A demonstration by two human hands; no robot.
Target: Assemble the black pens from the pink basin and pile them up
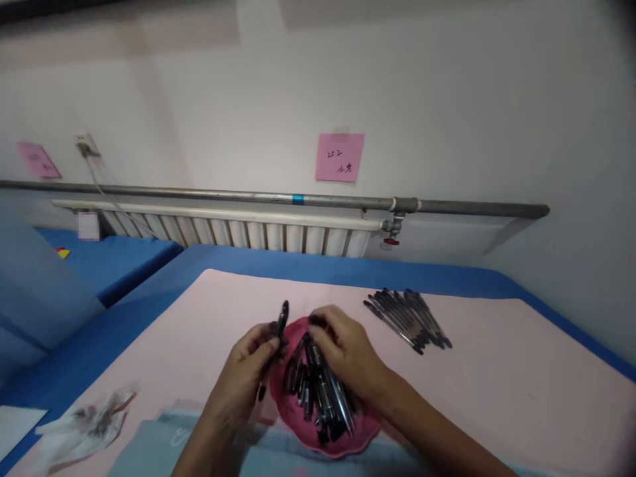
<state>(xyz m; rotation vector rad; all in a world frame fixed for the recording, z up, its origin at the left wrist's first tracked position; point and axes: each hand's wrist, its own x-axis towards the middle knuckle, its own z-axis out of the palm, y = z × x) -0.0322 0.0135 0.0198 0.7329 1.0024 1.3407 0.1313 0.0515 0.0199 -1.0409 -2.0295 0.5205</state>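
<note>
My left hand [251, 358] is closed round a dark pen [283, 318], held upright at the left rim of a pink scalloped bowl [342, 454]. My right hand [348, 348] bends over the bowl's far right side, its fingers curled together; what they hold, if anything, is blurred and hidden. Inside the bowl lie several black and clear pen parts [322, 394], some long like barrels, some short like caps. To the right of the bowl, a fanned pile of black-capped pens [407, 318] rests on the pale pink sheet [497, 371].
A crumpled clear plastic bag [94, 424] lies at the left, near a white sheet [17, 427]. Light blue cloth [154, 444] spreads along the near edge. Beyond the blue table edge [298, 258] are a radiator [238, 232], a pipe [223, 194] and a wall with a pink note [340, 157].
</note>
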